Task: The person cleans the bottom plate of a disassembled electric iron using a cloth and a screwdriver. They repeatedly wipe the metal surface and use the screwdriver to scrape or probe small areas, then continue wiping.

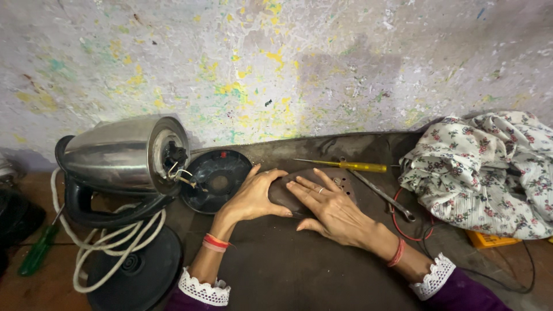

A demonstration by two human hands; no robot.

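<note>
From my seat, L to R: green screwdriver (pixel 38 251) lies at the far left edge, well apart from the work. Next, the steel kettle (pixel 124 152) is on its side w/ its bottom facing the middle, so the wiring at the underside is exposed; its white cord (pixel 109 247) loops down over the round black base (pixel 141 273) in front. Just right of the kettle sits a black cover (pixel 216 179), hollow side up, prob. off the kettle's underside, tho I can't confirm.

Centre: both hands rest on a dark flat plate (pixel 314 190) on the dark mat (pixel 288 265) over the tabletop. Left hand (pixel 253 196) is curved over the plate's left end, fingers wrapped loosely on its edge, more a steadying hold than a tight grip. Right hand (pixel 331 210) lies open and flat, palm down on the plate's top, fingers spread toward the left; seems to be pressing it still. So the plate is directly under both palms, between them, mostly hidden.

Right of the hands: yellow screwdriver (pixel 360 166) and a spanner (pixel 383 196), near and within reach. Far right, floral cloth (pixel 484 173), bunched up.
</note>
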